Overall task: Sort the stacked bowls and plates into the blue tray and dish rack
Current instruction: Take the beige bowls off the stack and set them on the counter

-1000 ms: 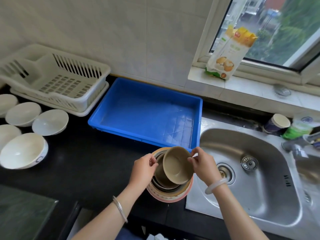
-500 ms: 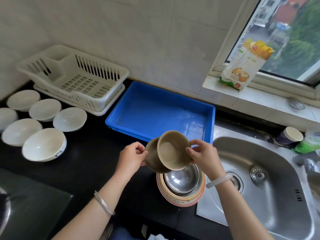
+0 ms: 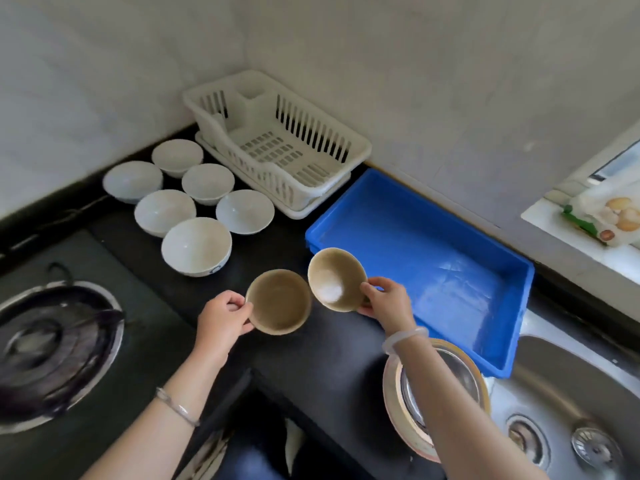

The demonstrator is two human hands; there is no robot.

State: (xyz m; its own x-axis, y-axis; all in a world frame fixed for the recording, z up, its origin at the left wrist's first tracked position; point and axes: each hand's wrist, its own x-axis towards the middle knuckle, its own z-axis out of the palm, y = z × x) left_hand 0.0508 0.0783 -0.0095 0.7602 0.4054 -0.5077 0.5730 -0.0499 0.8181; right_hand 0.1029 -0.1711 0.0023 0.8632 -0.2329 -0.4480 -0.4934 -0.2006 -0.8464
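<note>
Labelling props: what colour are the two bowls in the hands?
Both bowls are tan-brown, plain; head view.

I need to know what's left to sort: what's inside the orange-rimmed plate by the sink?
A shiny metal bowl sits in the orange-rimmed plate. The right forearm covers part of both; anything under the bowl is hidden.

Pale tiled walls (image 3: 398,64) are meeting in a corner behind a black countertop (image 3: 332,355). A gas burner (image 3: 52,348) is sitting at left, a steel sink (image 3: 568,403) at lower right. Daylight is coming in over a white window sill (image 3: 561,223) at right, where a food packet (image 3: 609,216) is lying.
</note>
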